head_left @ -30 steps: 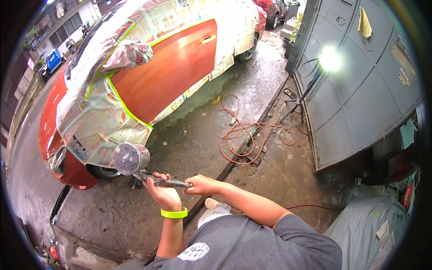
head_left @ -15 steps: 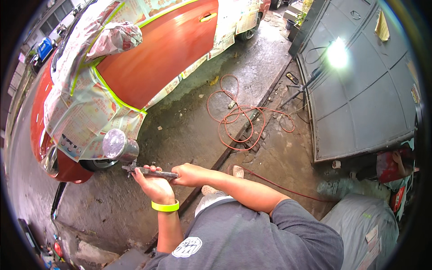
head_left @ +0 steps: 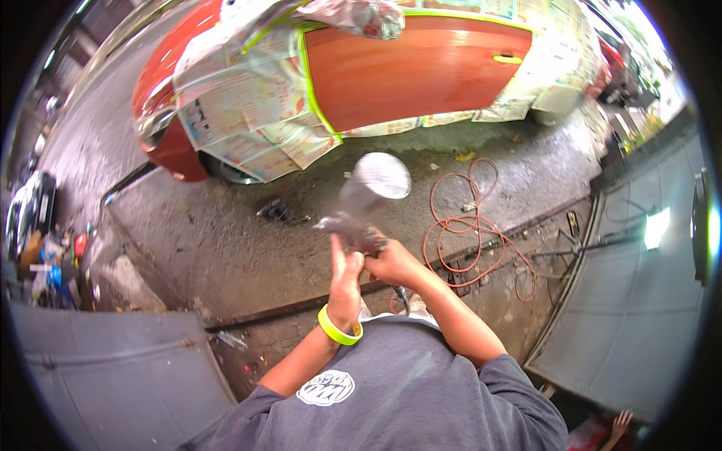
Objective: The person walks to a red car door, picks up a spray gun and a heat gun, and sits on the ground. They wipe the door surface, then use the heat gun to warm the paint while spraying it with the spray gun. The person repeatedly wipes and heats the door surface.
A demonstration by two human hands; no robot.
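A spray gun point(head_left: 347, 223) with a round, paint-smeared metal cup point(head_left: 382, 176) on top is held in front of my chest, slightly blurred. My right hand point(head_left: 391, 261) is wrapped round its handle. Below that hand, a hose end point(head_left: 403, 299) hangs down. My left hand point(head_left: 346, 288), with a yellow-green wristband above it, lies against the gun and my right hand, its fingers stretched upward. Beyond the gun is a red car door point(head_left: 410, 75), edged with green tape and surrounded by masking newspaper point(head_left: 248, 98).
A coiled orange hose point(head_left: 470, 222) lies on the wet ground to the right. A dark object point(head_left: 277, 211) sits near the covered front wheel. Grey metal gates point(head_left: 624, 278) stand on both sides, with a bright lamp point(head_left: 657, 228) at the right one. Another person's hand point(head_left: 620, 425) shows at lower right.
The view has swung to the right, bringing the car door more squarely ahead. The spray gun has turned upright with its cup raised, and my left hand's fingers are straighter.
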